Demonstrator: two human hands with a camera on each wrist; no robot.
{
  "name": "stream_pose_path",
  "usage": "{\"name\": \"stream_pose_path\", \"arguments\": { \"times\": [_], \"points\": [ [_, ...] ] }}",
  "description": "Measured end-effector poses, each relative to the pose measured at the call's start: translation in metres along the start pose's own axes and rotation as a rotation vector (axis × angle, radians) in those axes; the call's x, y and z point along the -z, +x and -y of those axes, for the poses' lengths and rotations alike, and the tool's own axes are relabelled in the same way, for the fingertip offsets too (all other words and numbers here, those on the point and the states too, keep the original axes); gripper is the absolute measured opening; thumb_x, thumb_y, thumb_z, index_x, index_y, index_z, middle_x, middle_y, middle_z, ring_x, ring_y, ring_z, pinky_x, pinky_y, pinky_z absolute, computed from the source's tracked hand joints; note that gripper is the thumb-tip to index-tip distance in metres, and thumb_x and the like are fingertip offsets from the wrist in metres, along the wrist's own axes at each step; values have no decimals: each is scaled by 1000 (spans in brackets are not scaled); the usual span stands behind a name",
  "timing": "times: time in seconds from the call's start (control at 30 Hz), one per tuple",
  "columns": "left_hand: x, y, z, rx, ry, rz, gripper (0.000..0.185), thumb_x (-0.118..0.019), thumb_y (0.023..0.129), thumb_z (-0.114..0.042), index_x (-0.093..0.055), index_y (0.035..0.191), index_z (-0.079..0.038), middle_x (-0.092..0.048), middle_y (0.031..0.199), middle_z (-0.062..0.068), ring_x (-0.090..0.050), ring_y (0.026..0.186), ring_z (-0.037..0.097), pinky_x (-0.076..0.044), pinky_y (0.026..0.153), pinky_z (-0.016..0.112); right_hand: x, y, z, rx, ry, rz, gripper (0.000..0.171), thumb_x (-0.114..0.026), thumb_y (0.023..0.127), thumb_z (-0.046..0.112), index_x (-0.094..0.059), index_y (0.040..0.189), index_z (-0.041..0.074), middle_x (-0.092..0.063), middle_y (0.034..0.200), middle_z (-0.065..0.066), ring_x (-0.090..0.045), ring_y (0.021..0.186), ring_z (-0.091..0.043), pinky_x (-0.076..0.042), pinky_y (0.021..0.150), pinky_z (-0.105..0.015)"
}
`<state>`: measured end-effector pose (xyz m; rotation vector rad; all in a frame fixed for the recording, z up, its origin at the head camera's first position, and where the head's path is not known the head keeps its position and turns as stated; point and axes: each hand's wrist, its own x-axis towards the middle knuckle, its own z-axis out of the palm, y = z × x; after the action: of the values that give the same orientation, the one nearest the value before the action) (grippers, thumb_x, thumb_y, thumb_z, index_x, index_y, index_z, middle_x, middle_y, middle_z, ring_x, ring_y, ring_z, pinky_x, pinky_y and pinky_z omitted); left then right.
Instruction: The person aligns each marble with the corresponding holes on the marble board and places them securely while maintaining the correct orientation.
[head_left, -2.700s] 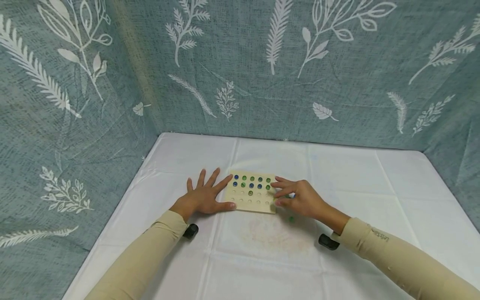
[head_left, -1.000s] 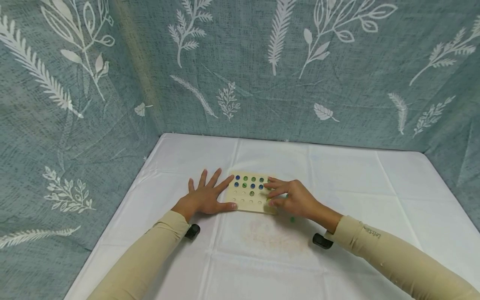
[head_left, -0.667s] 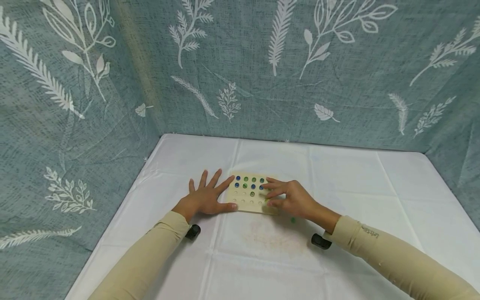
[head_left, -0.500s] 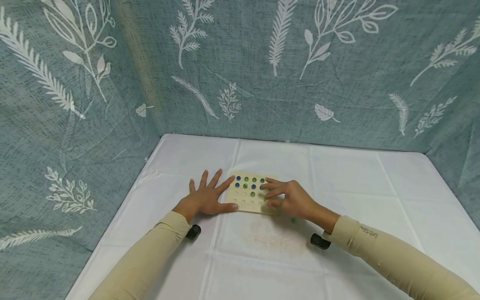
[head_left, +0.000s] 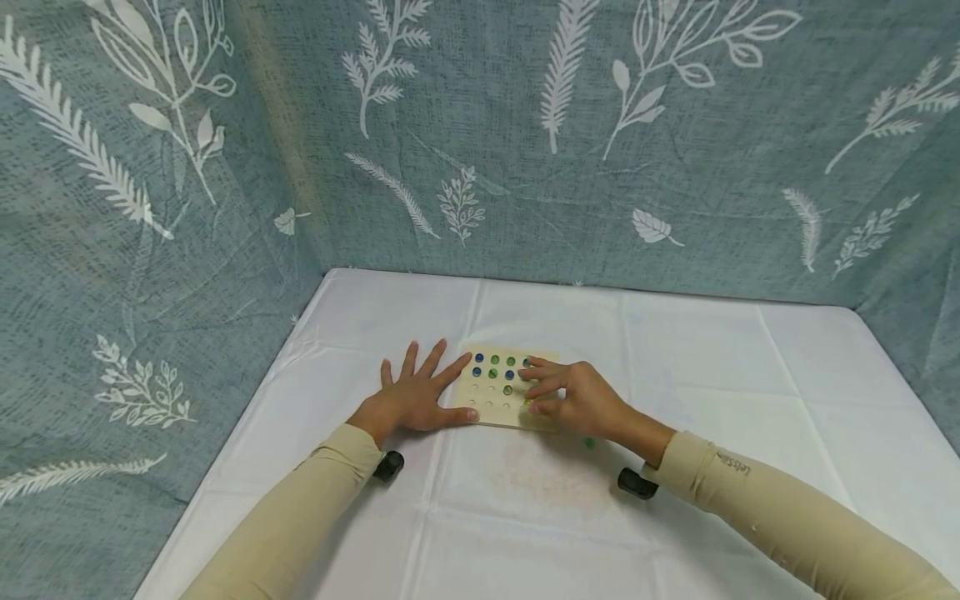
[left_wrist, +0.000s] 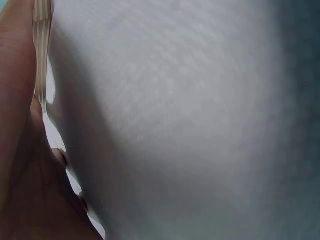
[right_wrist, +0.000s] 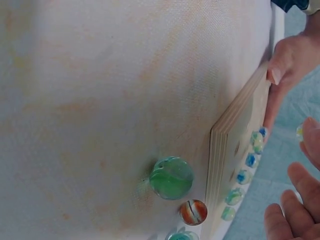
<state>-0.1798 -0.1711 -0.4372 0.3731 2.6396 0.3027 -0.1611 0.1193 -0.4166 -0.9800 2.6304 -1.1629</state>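
Wooden marble board (head_left: pixel 501 390) at table centre | two far rows filled, one marble in third, rest judged left | left hand (head_left: pixel 415 397) spread flat, bracing 9 o'clock edge | right hand (head_left: pixel 573 397) fingers curled over 3 o'clock side, pinch unclear | loose green marble (right_wrist: pixel 171 178) beside board.

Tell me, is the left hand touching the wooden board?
Touching. In the head view the left hand lies flat on the cloth with its thumb and forefinger against the left edge of the wooden board.

White-clothed table (head_left: pixel 697 367), wooden marble board (head_left: pixel 495 408) flat on it, loose marbles (right_wrist: pixel 171 177) beside (green, orange)
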Motion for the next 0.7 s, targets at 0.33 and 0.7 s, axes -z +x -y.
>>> {"name": "stream_pose_path", "arguments": {
  "times": [0.33, 0.7],
  "points": [
    [-1, 0, 1, -7, -2, -3, 99, -54, 90, -83, -9, 168, -42, 11, 178, 5, 19, 161, 47, 7, 119, 81, -2, 2, 1, 7, -16, 3, 18, -82, 87, 6, -83, 104, 2, -70, 136, -15, -55, 143, -36, -46, 115, -53],
    [-3, 2, 3, -8, 7, -6, 99, -53, 89, -84, -9, 168, -42, 10, 178, 5, 17, 161, 47, 6, 119, 81, -6, 7, 4, -2, -17, 11, 16, -82, 88, 6, -84, 103, 4, -71, 136, -14, -54, 145, -35, -46, 115, -53]
  ]
}}
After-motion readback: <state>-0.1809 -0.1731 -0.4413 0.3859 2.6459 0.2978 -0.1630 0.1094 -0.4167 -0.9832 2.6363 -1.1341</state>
